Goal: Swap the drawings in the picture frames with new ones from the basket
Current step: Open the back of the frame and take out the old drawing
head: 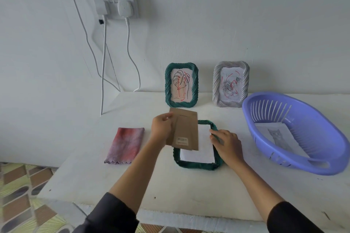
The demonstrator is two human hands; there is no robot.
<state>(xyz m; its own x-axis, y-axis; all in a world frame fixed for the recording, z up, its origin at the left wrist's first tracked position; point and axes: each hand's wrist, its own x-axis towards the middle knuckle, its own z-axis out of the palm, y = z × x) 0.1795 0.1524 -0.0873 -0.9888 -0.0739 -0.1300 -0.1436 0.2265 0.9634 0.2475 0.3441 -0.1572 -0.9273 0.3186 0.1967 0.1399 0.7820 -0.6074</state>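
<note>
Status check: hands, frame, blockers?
Left hand holds backing board over face-down green frame. Right hand grips its rim; white sheet inside. Cat drawing in basket. Nothing blocking.

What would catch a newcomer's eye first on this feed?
Mid-table, the left hand holds a brown backing board above the face-down green frame, white paper exposed, while the right hand holds its right edge. At right, a purple basket contains a cat drawing; an upright green frame and a grey frame stand by the wall.

No legible text, backing-board label [182, 141] blurry.
</note>
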